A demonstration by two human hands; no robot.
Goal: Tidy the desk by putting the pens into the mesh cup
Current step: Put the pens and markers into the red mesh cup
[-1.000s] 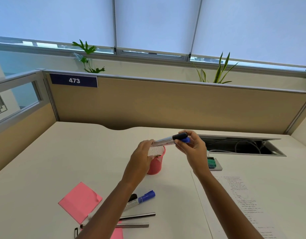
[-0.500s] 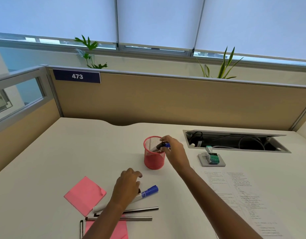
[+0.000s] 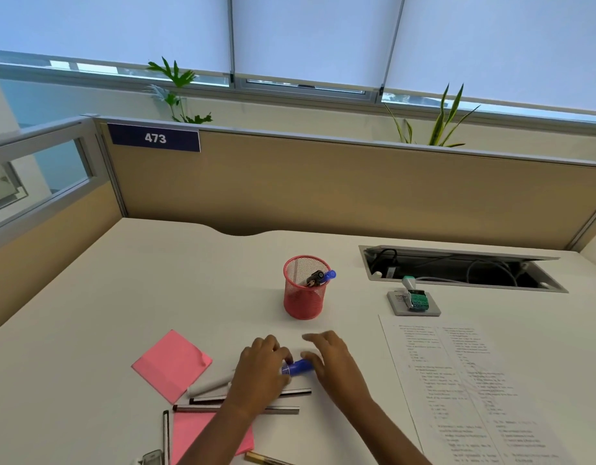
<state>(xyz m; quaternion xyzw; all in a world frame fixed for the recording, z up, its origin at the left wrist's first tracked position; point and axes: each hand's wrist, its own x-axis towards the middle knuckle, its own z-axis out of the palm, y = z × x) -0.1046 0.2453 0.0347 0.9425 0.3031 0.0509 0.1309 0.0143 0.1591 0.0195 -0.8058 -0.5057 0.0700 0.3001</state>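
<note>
Right hand (image 3: 330, 360) back from mesh cup (image 3: 303, 298), seemingly at blue-capped marker (image 3: 298, 366).

The mesh cup (image 3: 303, 292) is red, with a fine grid pattern. The near marker (image 3: 298, 366) has a blue cap. The left sticky note (image 3: 170, 364) is pink, the far label (image 3: 154, 138) navy with white digits.

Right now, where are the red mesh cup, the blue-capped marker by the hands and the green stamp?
red mesh cup (image 3: 303, 302): head view, front mesh wall.
blue-capped marker (image 3: 298, 366): head view, blue cap.
green stamp (image 3: 418, 299): head view, green body.
</note>
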